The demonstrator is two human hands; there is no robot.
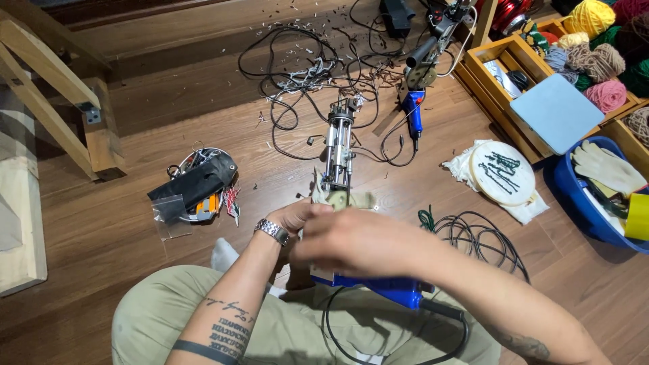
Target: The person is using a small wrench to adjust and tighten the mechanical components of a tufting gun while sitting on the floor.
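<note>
Head view: person sits on the wooden floor (135,223), blue tufting gun (378,287) in the lap at 6 o'clock, its metal nose (339,152) pointing to 12. Left hand (297,217), with a steel wristwatch (272,231), is closed on a cream cloth (341,198) at the gun's front end. Right hand (362,240) lies across the gun body, fingers curled over it; motion blur, so can't tell how tight the grip is. Black cable (378,341) loops from the gun's rear over the lap.

At 12 o'clock: second tufting gun (416,101) with a blue handle, in a tangle of black wires (291,74) and yarn scraps. At 9: black pouch (196,184) on a pile of small tools; wooden frame leg (101,132) further out. At 3: embroidery hoop (502,172) with dark green stitching on white fabric, coiled cable (473,236) just below it. At 2: wooden crates (493,74) with yarn balls (606,94) and a light blue pad (556,111). Far right: blue tub (574,203) holding a white work glove (607,167).
</note>
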